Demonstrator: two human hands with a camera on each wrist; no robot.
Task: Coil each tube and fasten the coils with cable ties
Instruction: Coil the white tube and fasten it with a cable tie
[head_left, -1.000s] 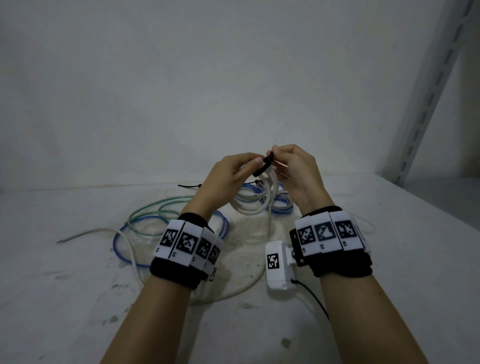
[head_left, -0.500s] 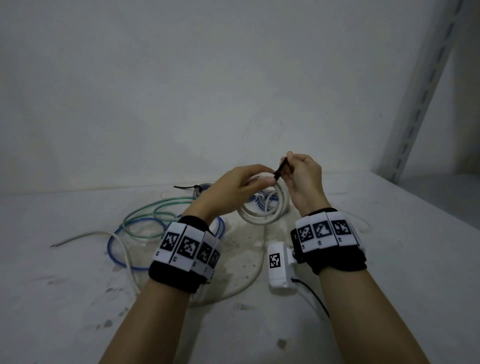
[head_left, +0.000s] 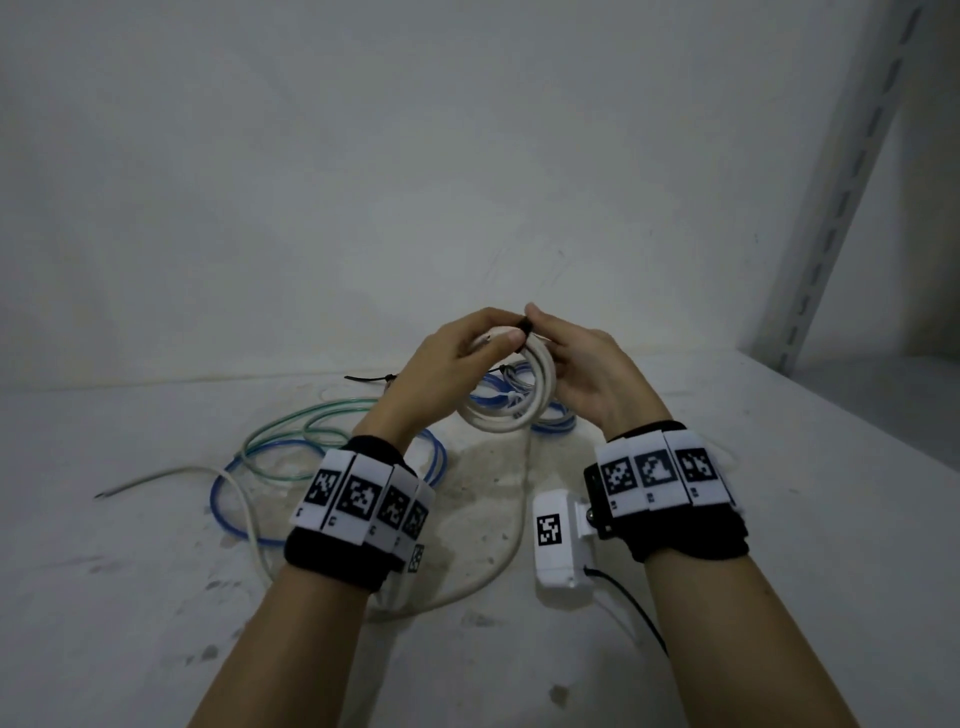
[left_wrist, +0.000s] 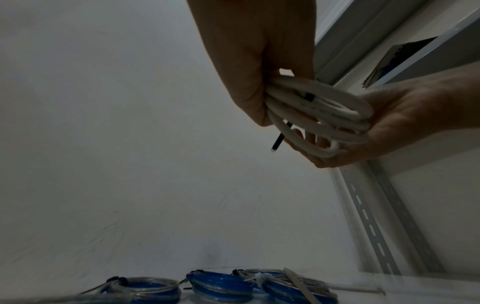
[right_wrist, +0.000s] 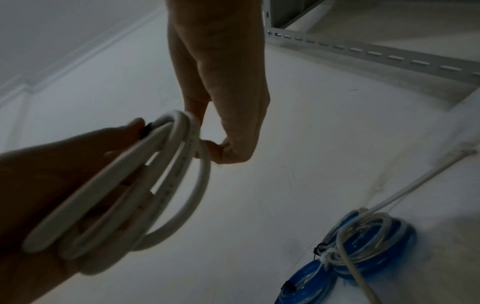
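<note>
White coil (head_left: 511, 395) gripped by both hands' fingers, black tie (head_left: 524, 328) seemingly tightened since earlier.

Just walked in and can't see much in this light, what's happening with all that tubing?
A person is bundling tubes. Both hands, left hand and right hand, hold a white tube coil in the air, with a black cable tie wrapped round it. Finished blue coils lie tied at the back; loose tubes wait on the table.

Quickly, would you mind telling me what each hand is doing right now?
Left hand: pinches the white tube coil at the top, by the black cable tie.
Right hand: holds the same coil, fingertips at the tie.
</note>
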